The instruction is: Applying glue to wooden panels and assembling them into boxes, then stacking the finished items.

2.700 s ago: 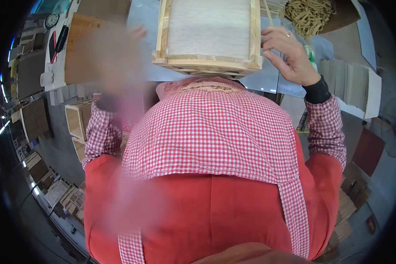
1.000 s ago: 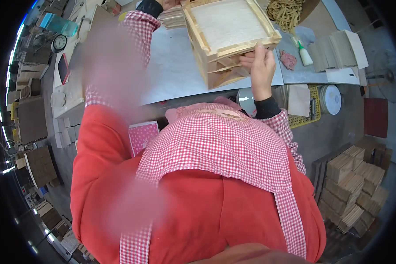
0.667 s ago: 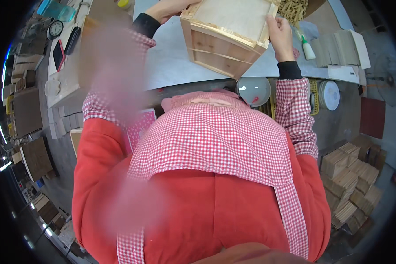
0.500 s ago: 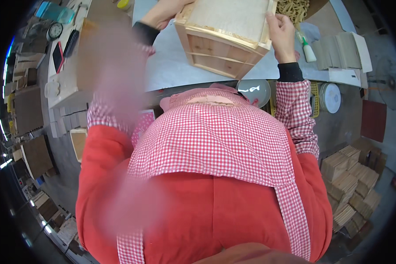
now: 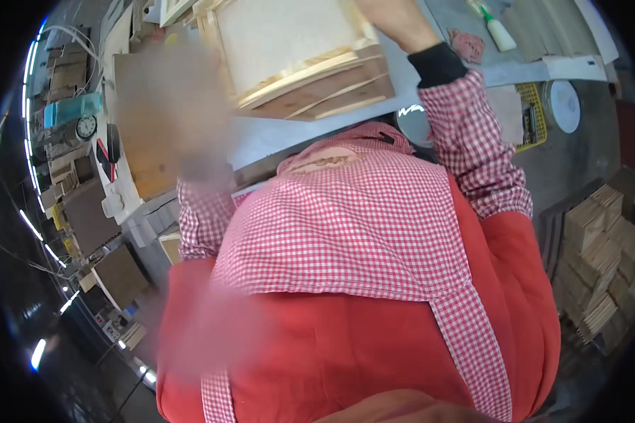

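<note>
A wooden box [image 5: 289, 49] with a pale flat panel on top and light wood edging lies tilted on the bench near its front edge. At its right far side is my right hand [image 5: 401, 20], reaching forward; the fingers run out at the top edge, so their grip does not show. My left sleeve [image 5: 204, 222] rises on the left into a blurred patch that covers the view. My left hand does not show there.
A green-tipped white bottle [image 5: 499, 32] and a crumpled pink cloth [image 5: 467, 45] lie on the bench at right. Below the edge are a yellow basket [image 5: 531, 116] and a round white lid [image 5: 564, 106]. Stacked wooden pieces [image 5: 600, 254] stand at lower right.
The box has shifted left and turned. My right hand has moved left and farther forward, partly out of view. My left hand, visible earlier at the box, has gone from sight.
</note>
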Demonstrator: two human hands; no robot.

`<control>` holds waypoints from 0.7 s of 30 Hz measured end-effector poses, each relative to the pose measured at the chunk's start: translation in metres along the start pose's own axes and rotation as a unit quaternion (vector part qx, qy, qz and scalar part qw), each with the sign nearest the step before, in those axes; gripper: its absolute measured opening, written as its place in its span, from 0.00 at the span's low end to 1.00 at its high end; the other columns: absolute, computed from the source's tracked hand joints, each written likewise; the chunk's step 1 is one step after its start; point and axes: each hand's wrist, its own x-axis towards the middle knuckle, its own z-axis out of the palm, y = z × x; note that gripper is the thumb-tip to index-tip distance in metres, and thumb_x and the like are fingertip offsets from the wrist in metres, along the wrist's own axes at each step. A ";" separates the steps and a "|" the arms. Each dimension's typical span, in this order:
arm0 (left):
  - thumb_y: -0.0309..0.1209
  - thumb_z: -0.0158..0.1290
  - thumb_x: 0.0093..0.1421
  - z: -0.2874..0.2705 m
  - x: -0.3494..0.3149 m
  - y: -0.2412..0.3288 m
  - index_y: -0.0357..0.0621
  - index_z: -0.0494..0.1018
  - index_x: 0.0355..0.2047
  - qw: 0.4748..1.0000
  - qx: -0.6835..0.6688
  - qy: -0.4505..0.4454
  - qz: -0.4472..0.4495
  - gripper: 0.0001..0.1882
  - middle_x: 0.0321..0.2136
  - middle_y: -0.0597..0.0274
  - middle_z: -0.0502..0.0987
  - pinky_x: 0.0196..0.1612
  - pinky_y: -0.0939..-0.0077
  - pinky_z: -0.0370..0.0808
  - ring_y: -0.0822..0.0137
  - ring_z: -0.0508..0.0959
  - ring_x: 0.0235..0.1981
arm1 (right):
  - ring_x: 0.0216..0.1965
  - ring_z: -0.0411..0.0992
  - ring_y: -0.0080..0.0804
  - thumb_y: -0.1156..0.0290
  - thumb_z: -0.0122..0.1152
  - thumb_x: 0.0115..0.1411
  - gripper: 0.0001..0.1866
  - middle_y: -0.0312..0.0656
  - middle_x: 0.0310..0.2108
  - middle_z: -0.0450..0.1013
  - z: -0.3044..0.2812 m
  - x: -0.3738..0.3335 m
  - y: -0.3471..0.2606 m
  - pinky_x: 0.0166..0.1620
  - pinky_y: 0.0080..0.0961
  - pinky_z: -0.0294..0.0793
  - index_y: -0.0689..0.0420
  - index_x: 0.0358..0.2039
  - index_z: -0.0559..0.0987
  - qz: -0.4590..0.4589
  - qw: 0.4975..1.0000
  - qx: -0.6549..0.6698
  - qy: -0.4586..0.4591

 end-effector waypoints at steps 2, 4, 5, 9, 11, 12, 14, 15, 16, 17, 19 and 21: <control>0.35 0.50 0.65 -0.002 -0.002 0.003 0.36 0.70 0.47 0.999 -0.019 0.014 -0.043 0.16 0.39 0.63 0.76 0.43 0.79 0.73 0.75 0.76 0.39 | 0.28 0.71 0.30 0.64 0.56 0.61 0.15 0.47 0.24 0.72 -0.002 -0.005 0.006 0.32 0.28 0.70 0.66 0.29 0.73 -0.008 1.000 0.003 0.008; 0.35 0.51 0.64 0.003 -0.004 0.013 0.36 0.68 0.51 0.998 0.039 -0.010 -0.046 0.19 0.44 0.60 0.75 0.47 0.77 0.72 0.71 0.75 0.44 | 0.27 0.71 0.32 0.64 0.55 0.61 0.15 0.47 0.23 0.70 -0.016 -0.009 0.026 0.32 0.30 0.70 0.66 0.28 0.72 0.011 0.998 0.047 -0.038; 0.36 0.51 0.64 0.008 -0.006 0.022 0.36 0.66 0.53 0.996 0.068 -0.020 -0.053 0.21 0.46 0.58 0.75 0.49 0.76 0.72 0.69 0.75 0.46 | 0.27 0.71 0.33 0.65 0.55 0.62 0.15 0.47 0.22 0.69 -0.024 -0.016 0.039 0.32 0.30 0.70 0.66 0.27 0.71 0.025 0.995 0.070 -0.062; 0.38 0.52 0.63 0.053 -0.037 0.054 0.38 0.63 0.58 0.810 0.490 0.018 0.323 0.27 0.55 0.53 0.69 0.57 0.70 0.66 0.61 0.70 0.55 | 0.24 0.71 0.28 0.55 0.52 0.64 0.22 0.44 0.22 0.73 -0.034 -0.050 0.080 0.30 0.29 0.70 0.66 0.34 0.76 0.075 0.990 -0.029 -0.117; 0.38 0.53 0.62 0.092 -0.045 0.063 0.39 0.63 0.59 0.827 0.448 0.013 0.340 0.28 0.57 0.52 0.67 0.59 0.69 0.65 0.60 0.68 0.57 | 0.24 0.71 0.30 0.55 0.51 0.64 0.21 0.45 0.22 0.73 -0.028 -0.066 0.089 0.30 0.30 0.69 0.65 0.32 0.76 0.078 0.989 0.002 -0.124; 0.37 0.53 0.63 0.110 -0.047 0.067 0.39 0.64 0.58 0.751 0.523 -0.037 0.403 0.26 0.58 0.52 0.67 0.60 0.69 0.64 0.61 0.68 0.58 | 0.23 0.70 0.31 0.55 0.49 0.65 0.21 0.46 0.21 0.73 -0.023 -0.073 0.091 0.30 0.31 0.68 0.64 0.31 0.76 0.073 0.988 0.030 -0.131; 0.35 0.53 0.63 0.147 -0.043 0.057 0.39 0.65 0.57 0.660 0.589 -0.088 0.459 0.24 0.58 0.52 0.67 0.60 0.70 0.63 0.62 0.67 0.58 | 0.22 0.70 0.32 0.55 0.48 0.65 0.21 0.46 0.21 0.72 -0.020 -0.077 0.096 0.30 0.31 0.68 0.63 0.30 0.76 0.066 0.987 0.060 -0.136; 0.35 0.56 0.59 0.168 -0.031 0.047 0.42 0.69 0.55 0.666 0.486 -0.120 0.552 0.23 0.58 0.50 0.67 0.61 0.63 0.61 0.56 0.63 0.61 | 0.23 0.70 0.36 0.56 0.49 0.64 0.21 0.48 0.21 0.72 -0.020 -0.077 0.099 0.30 0.33 0.68 0.63 0.30 0.76 0.051 0.988 0.038 -0.142; 0.35 0.57 0.58 0.175 -0.030 0.047 0.44 0.70 0.53 0.667 0.428 -0.136 0.595 0.23 0.58 0.49 0.67 0.61 0.59 0.60 0.52 0.60 0.63 | 0.23 0.71 0.39 0.56 0.49 0.64 0.20 0.49 0.22 0.73 -0.022 -0.077 0.104 0.31 0.34 0.69 0.63 0.29 0.76 0.036 0.989 0.013 -0.146; 0.35 0.59 0.56 0.182 -0.028 0.045 0.45 0.72 0.52 0.660 0.371 -0.153 0.635 0.23 0.58 0.49 0.67 0.61 0.56 0.59 0.49 0.58 0.64 | 0.24 0.71 0.43 0.57 0.50 0.63 0.20 0.50 0.22 0.73 -0.025 -0.077 0.111 0.31 0.35 0.70 0.62 0.28 0.76 0.021 0.988 -0.011 -0.150; 0.34 0.61 0.53 0.181 -0.033 0.045 0.47 0.72 0.52 0.743 0.460 -0.211 0.437 0.25 0.61 0.47 0.63 0.64 0.51 0.51 0.43 0.49 0.66 | 0.25 0.71 0.44 0.57 0.51 0.63 0.19 0.50 0.23 0.73 -0.036 -0.083 0.129 0.31 0.36 0.69 0.63 0.29 0.75 0.033 0.983 -0.087 -0.158; 0.34 0.62 0.52 0.177 -0.037 0.046 0.47 0.72 0.52 0.767 0.497 -0.241 0.327 0.26 0.62 0.46 0.60 0.65 0.48 0.47 0.39 0.44 0.68 | 0.26 0.71 0.47 0.58 0.52 0.63 0.18 0.51 0.26 0.73 -0.041 -0.099 0.151 0.30 0.39 0.67 0.63 0.30 0.74 0.079 0.948 -0.255 -0.176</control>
